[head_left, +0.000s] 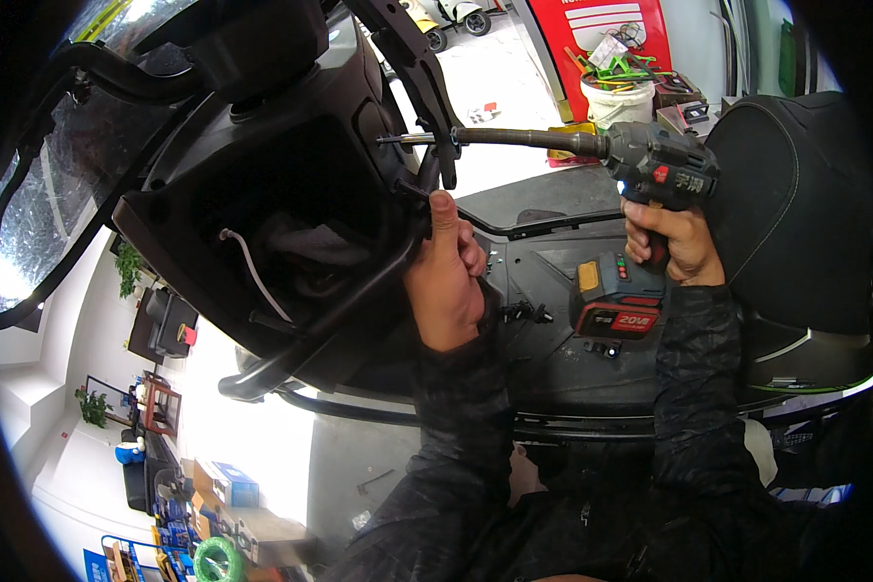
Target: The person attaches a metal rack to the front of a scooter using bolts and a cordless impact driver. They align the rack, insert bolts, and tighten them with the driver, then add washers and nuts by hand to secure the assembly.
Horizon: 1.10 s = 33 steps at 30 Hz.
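Observation:
In my right hand point(677, 236) is a black cordless impact wrench point(664, 163), my fingers closed round its handle. Its red and black battery point(619, 296) hangs below. From its nose a long extension bar point(529, 139) points left to a bolt point(407, 139) at a black metal bracket point(441, 107). My left hand point(448, 281) is closed round a curved black tube point(344, 315), thumb pointing up, just below that bracket. Left of it gapes the open front compartment of a vehicle point(252, 194), with a pale cable point(254, 272) hanging out.
Loose small black parts point(526, 312) lie on the dark footboard point(543, 354). A black padded seat point(795, 184) stands at the right. Beyond are a white bucket of tools point(619, 97) and a red panel point(592, 29). Cardboard boxes point(262, 533) stand at lower left.

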### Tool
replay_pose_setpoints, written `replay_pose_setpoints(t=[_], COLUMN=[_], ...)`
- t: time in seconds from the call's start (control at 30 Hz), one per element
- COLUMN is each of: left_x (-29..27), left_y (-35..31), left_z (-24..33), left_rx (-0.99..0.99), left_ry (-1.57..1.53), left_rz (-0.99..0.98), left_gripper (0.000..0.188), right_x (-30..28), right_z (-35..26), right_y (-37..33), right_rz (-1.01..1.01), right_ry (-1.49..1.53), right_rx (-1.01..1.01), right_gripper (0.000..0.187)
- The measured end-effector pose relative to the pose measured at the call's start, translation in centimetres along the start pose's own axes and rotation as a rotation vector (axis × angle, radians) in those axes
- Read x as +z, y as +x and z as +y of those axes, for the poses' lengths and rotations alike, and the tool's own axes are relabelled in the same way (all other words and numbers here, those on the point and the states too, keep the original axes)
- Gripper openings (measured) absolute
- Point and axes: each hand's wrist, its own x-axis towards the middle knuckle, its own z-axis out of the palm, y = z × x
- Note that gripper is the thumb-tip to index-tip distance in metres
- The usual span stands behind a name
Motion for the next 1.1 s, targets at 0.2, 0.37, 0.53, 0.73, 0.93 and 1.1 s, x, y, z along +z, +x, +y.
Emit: replay_pose_setpoints(t=[0.2, 0.37, 0.53, 0.73, 0.93, 1.1], left_x=[-0.18, -0.18, -0.01, 0.06, -0.01, -0.11], left_y=[0.14, 0.08, -0.01, -0.05, -0.04, 0.20], left_z=[-0.01, -0.09, 0.01, 0.13, 0.21, 0.17], left_rx=[-0.014, -0.011, 0.001, 0.010, -0.011, 0.006], left_ry=[-0.027, -0.028, -0.034, -0.020, -0.017, 0.021], left_rz=[0.000, 0.004, -0.013, -0.010, -0.005, -0.011], left_gripper=[0.039, 0.039, 0.038, 0.038, 0.038, 0.044], right_x=[0.01, 0.08, 0.07, 0.10, 0.30, 0.55], right_z=[-0.04, -0.07, -0.04, 0.07, -0.09, -0.10], right_y=[0.05, 0.10, 0.19, 0.34, 0.40, 0.46], right_rz=[0.009, 0.011, -0.009, -0.011, -0.008, 0.016], right_ry=[-0.012, -0.009, -0.003, 0.000, 0.009, 0.013], right_rx=[-0.006, 0.003, 0.007, 0.008, 0.016, 0.026], right_gripper=[0.021, 0.021, 0.021, 0.021, 0.021, 0.023])
